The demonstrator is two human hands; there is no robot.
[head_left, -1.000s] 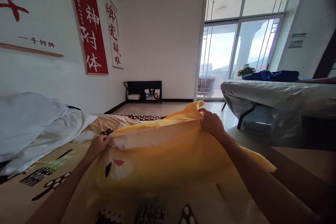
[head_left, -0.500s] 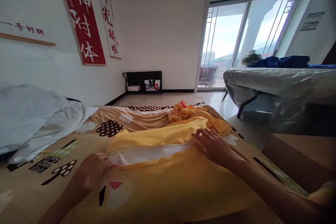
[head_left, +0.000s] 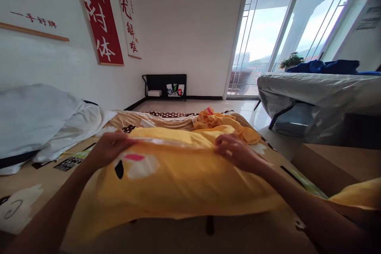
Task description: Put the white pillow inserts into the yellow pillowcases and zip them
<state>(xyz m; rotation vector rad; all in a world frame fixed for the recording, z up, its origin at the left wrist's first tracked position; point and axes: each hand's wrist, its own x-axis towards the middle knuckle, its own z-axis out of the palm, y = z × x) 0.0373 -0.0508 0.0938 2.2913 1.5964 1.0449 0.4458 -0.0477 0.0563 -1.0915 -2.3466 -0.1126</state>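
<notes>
A yellow pillowcase (head_left: 184, 178) with a printed face of white, pink and black patches lies across the bed before me. Through its long slit a strip of white pillow (head_left: 160, 141) shows. My left hand (head_left: 111, 149) has its fingers closed on the cloth at the slit's left end. At the other end, my right hand (head_left: 233, 151) pinches the same edge between closed fingers. The front layer is lifted and stretched between both hands. Just beyond the right hand lies a crumpled yellow cloth (head_left: 212, 120) with pink spots.
White bedding (head_left: 38, 119) is heaped on the left of the patterned bedsheet (head_left: 20, 202). On the right stand a cardboard box (head_left: 333, 162) and a plastic-wrapped table (head_left: 312, 83). A low black rack (head_left: 162, 81) is against the far wall, near a glass door (head_left: 268, 31).
Both hands have pulled the pillowcase's front edge up and away from me, the left hand rising most. The slit has narrowed, covering much of the white pillow. The view has shifted slightly.
</notes>
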